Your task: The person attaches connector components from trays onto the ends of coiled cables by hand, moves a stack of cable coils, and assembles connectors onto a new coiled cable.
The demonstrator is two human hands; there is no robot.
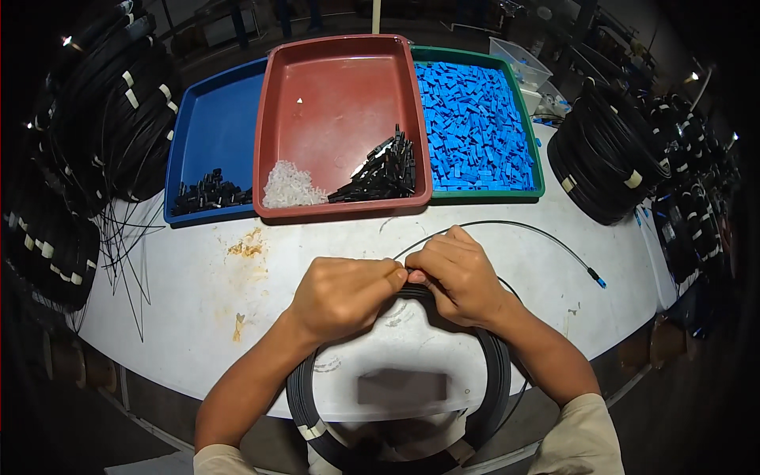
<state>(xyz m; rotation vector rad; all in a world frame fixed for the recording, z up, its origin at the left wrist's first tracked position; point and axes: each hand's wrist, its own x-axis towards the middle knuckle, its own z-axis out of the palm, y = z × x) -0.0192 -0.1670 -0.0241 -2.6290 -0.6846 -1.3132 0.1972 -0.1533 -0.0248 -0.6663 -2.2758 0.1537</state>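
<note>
A ring-shaped coil of black cable (299, 394) hangs over the table's near edge, bound with pale tape low on each side. At its far side my left hand (344, 297) and my right hand (461, 277) meet, fingertips pinched together on the cable. A small dark bit shows between them; the fingers hide the rest. One loose cable length arcs out beyond my right hand and curves right, ending in a black connector with a blue tip (600, 281) on the white table.
Beyond my hands, a red tray (332, 87) holds clear small pieces (289, 186) and black parts (392, 170). It overlaps a blue tray (214, 111) with black pieces and a green tray (541, 178) full of blue connector parts (475, 127). Cable coils stack left (131, 111) and right (606, 150).
</note>
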